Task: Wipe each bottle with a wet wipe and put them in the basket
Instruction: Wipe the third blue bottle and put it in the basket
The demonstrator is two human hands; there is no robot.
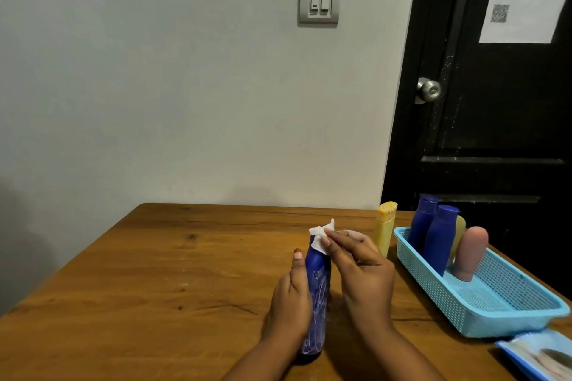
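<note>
A tall blue bottle (pixel 317 294) with white swirls stands upright on the wooden table (pixel 154 272). My left hand (pixel 289 303) grips its body from the left. My right hand (pixel 360 269) presses a white wet wipe (pixel 320 237) against the bottle's top. To the right, a light blue mesh basket (pixel 464 312) holds two blue bottles (pixel 439 235), a pink bottle (pixel 470 254) and a pale yellow one partly hidden behind them. A yellow bottle (pixel 384 227) stands on the table just left of the basket.
A pack of wipes (pixel 538 356) lies at the table's front right, in front of the basket. A grey wall with a light switch (pixel 318 0) rises behind the table, and a black door (pixel 495 102) stands at the right.
</note>
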